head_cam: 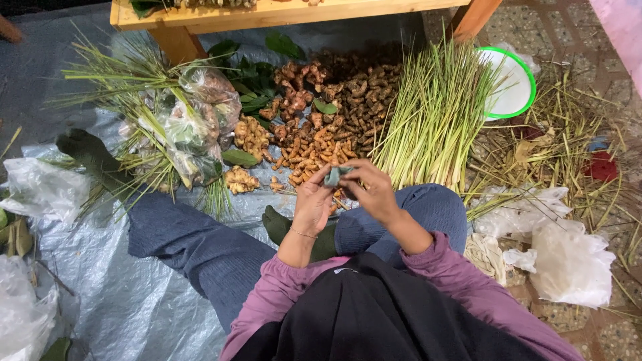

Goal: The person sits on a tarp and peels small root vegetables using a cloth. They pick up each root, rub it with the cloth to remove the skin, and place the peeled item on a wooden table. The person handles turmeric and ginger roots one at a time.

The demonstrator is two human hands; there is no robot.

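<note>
Nearest us, above our lap, our left hand point(313, 204) and right hand point(372, 192) meet on a small grey-green band point(334, 175), fingers of both pinched on it. It sits just on the near side of the root pile point(314, 137), with the lemongrass bundle point(435, 113) to that pile's right. We judge the step goes best keeping the band taut between both thumbs. Its long axis runs roughly left to right, tilted up toward the pile.
</note>
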